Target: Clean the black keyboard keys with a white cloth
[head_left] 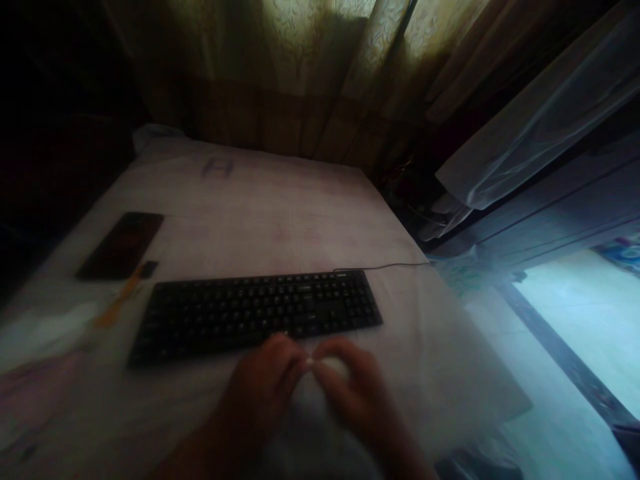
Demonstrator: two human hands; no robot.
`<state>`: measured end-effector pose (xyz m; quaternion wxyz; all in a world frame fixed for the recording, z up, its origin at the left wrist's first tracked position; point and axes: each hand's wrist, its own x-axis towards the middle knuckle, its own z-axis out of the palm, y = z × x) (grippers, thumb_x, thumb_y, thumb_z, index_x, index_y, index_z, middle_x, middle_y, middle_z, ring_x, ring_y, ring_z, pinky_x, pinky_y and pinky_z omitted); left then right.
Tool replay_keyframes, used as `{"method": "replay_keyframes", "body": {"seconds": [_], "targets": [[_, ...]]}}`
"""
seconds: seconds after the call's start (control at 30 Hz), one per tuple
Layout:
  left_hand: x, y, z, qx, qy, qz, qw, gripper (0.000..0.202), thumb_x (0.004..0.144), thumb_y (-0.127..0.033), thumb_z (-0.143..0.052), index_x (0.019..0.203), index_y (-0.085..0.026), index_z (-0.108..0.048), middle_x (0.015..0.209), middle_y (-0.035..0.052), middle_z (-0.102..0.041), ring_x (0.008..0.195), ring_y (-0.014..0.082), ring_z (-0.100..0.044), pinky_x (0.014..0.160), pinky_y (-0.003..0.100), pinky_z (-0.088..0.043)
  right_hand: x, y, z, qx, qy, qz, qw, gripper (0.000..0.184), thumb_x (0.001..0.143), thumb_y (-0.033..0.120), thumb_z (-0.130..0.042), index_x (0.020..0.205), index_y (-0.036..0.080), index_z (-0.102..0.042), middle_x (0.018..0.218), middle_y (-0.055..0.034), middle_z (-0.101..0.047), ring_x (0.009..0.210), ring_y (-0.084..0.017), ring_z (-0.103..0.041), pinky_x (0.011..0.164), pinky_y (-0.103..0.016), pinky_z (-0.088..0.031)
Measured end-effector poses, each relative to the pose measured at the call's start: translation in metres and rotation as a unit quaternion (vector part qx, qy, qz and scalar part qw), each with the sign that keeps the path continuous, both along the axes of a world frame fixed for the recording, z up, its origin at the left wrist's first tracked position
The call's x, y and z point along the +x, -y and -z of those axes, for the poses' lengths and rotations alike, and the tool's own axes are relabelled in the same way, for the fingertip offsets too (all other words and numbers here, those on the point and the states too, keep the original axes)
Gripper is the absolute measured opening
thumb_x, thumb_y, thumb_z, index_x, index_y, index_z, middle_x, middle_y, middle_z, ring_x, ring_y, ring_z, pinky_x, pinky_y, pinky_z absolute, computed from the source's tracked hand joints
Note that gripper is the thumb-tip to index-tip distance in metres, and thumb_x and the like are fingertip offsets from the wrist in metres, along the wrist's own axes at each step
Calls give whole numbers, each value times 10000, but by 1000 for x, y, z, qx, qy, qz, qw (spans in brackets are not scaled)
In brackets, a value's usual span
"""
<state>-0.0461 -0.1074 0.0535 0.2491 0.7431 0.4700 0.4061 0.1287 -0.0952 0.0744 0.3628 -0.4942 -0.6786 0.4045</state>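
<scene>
Both my hands meet just in front of the black keyboard [260, 310], their fingertips almost touching. My left hand [265, 380] is closed, with thumb and forefinger pinched at a small white tip. My right hand [355, 387] is closed around a small white object [336, 365], which shows between its thumb and curled forefinger. Blur and the fingers hide what kind of object it is. The keyboard lies flat, its cable [390, 266] running off to the right edge of the table.
On the left of the pale covered table [240, 207] lie a dark flat tablet-like device [123, 245] and an orange-handled item with a black end [123, 293]. Nearer are a blurred white heap [45, 330] and pink cloth [40, 390]. Curtains [290, 60] hang behind.
</scene>
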Motion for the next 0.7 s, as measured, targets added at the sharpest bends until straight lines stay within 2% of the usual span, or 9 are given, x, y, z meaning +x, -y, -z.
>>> {"method": "replay_keyframes", "body": {"seconds": [0.1,0.2,0.33,0.4,0.47,0.57,0.7], "targets": [[0,5,2,63,-55,6,996,328,1031,-289,-355,800,-194,-568,690,-4,-600,591,117,-576,554,218,-463,-1,5,1,-9,10,7,1000,87,849,247,-609,829,226,-691,698,17,-704,643,-154,-661,636,-249,-523],[0,9,4,104,-71,10,992,321,1026,-240,-333,781,-199,-537,666,-8,-577,579,119,-550,545,228,-439,-2,9,1,-17,7,-10,1000,98,862,252,-600,840,231,-693,685,21,-699,643,-153,-660,641,-252,-518],[1,13,2,92,-30,12,995,321,1023,-232,-339,763,-200,-526,642,-14,-560,559,113,-537,532,232,-414,-4,12,-1,-7,-4,-23,1000,105,862,244,-598,827,230,-697,695,18,-716,671,-155,-679,672,-258,-526],[2,14,0,34,12,14,999,345,1023,-258,-332,740,-205,-524,639,-16,-555,561,112,-536,533,232,-408,-5,12,0,-6,-12,-21,1000,104,863,250,-602,834,230,-700,708,13,-727,684,-159,-689,670,-258,-533],[4,13,-3,-65,56,7,996,373,1016,-318,-344,694,-211,-502,626,-21,-538,568,119,-527,538,238,-407,-5,11,2,-7,-19,-18,1000,106,874,263,-607,852,230,-705,733,6,-738,703,-163,-698,666,-256,-540],[6,10,-6,-203,107,1,973,397,977,-427,-393,646,-220,-462,604,-31,-492,571,131,-491,537,247,-397,-3,8,8,7,-18,-17,1000,108,885,288,-621,868,230,-711,759,0,-748,724,-171,-708,676,-260,-552],[4,3,-5,-262,132,10,956,384,931,-471,-432,642,-221,-469,620,-32,-474,604,140,-469,550,246,-385,0,2,15,22,8,-14,1000,121,875,308,-640,938,250,-727,838,-14,-766,770,-191,-721,701,-275,-579]]}}
